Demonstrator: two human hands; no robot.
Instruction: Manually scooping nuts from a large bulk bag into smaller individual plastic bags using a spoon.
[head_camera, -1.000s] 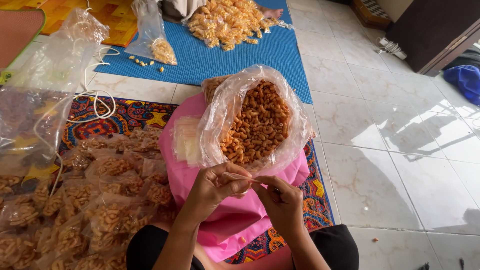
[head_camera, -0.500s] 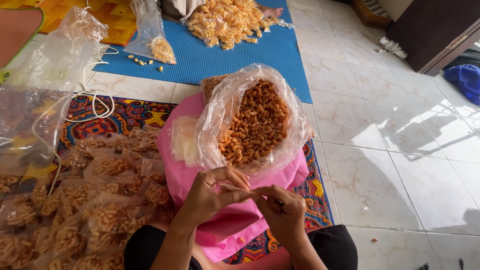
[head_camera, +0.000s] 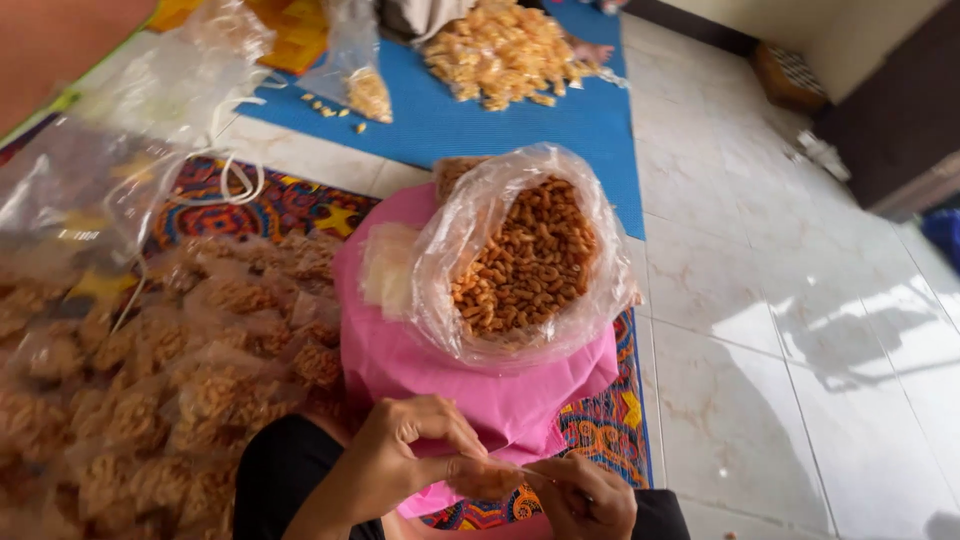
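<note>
My left hand (head_camera: 415, 448) and my right hand (head_camera: 582, 495) meet low in the head view, both pinching a small clear packet of orange snacks (head_camera: 487, 472) held between them. Just beyond the hands a large open clear bag of curled orange snacks (head_camera: 522, 262) rests on a pink cloth (head_camera: 400, 350) over my lap. A stack of small empty clear bags (head_camera: 385, 265) lies on the cloth to the left of the big bag.
Several filled small snack packets (head_camera: 150, 390) are heaped at left on a patterned mat (head_camera: 290, 205). A large crumpled clear bag (head_camera: 110, 150) stands at far left. A blue mat (head_camera: 470, 125) beyond carries a snack pile (head_camera: 505, 50). Pale tiled floor (head_camera: 800, 330) lies right.
Both hands have dropped lower and nearer to me, away from the big bag's rim, still pinching the small packet together. The view has tilted slightly.
</note>
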